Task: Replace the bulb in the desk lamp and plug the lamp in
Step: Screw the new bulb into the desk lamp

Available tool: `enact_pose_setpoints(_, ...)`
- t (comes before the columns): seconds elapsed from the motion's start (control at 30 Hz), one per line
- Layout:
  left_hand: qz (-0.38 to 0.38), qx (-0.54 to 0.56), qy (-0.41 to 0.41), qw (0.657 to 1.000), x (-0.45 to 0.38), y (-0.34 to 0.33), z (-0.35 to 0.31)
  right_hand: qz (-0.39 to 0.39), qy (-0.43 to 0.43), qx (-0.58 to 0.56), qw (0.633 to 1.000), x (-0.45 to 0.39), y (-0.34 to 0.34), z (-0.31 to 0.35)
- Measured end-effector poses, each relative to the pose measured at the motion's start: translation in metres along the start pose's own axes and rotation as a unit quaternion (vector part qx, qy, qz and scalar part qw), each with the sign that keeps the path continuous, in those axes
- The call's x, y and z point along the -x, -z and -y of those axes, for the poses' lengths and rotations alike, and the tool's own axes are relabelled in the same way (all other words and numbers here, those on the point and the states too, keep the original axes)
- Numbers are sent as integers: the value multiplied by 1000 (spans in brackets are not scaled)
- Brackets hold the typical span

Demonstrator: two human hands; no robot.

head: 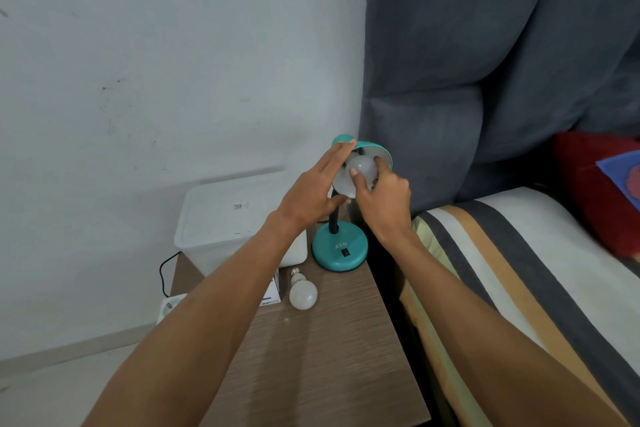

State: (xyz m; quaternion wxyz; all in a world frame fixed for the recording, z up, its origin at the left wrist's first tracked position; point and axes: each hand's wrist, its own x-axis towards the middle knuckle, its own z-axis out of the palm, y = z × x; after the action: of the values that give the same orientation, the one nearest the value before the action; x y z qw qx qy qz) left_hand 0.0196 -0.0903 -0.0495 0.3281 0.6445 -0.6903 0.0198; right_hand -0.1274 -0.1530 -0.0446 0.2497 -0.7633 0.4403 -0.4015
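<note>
White bulb [362,168] pinched in right hand [382,203] grip; left hand [313,196], fingers extended, apparently steadies teal shade [379,151].

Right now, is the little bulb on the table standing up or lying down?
Lying down. The loose bulb rests on its side on the wooden table, its screw end pointing away toward the teal lamp.

A translucent plastic box [221,218] is sitting mid-frame on the counter [329,357]; a striped mattress [502,270] is lying at right.

Both forearms reach forward, left hand [313,191] spread flat, right hand [382,199] with fingers [356,175] curled in a grip.
</note>
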Motion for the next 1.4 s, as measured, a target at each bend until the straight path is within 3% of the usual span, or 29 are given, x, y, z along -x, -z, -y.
enact_pose_setpoints(0.13,1,2,-5,1000,0,0,0,-20,86,8,996,5,0,0)
enact_pose_setpoints(0.23,1,3,-3,1000,1,0,1,13,139,50,989,7,-1,-5)
enact_pose_setpoints(0.3,3,5,-4,1000,0,-1,1,20,113,39,993,5,-2,-8)
enact_pose_setpoints(0.43,4,0,-2,1000,0,0,1,7,-19,-14,1000,2,-3,-2)
enact_pose_setpoints(0.53,8,-1,1,1000,0,-1,1,-16,50,-16,998,8,-2,0)
enact_pose_setpoints(0.63,8,0,4,1000,0,-1,2,11,113,31,993,10,-3,-5)
enact_pose_setpoints(0.7,9,1,6,1000,0,-1,1,25,106,41,993,9,-4,-7)
enact_pose_setpoints(0.87,7,-3,3,1000,0,-1,1,7,-22,-1,1000,2,-4,-2)
enact_pose_setpoints(0.97,9,-3,1,1000,0,0,0,-19,50,-4,999,7,-2,0)
enact_pose_setpoints(1.1,7,2,3,1000,1,1,1,23,131,58,989,10,-3,-6)
enact_pose_setpoints(1.17,10,4,3,1000,1,2,0,23,105,45,993,7,-3,-10)
enact_pose_setpoints(1.27,15,1,-1,1000,1,5,-2,19,-1,22,1000,1,-1,-4)
enact_pose_setpoints(1.4,23,0,-6,1000,0,9,-3,-3,80,11,997,6,3,0)
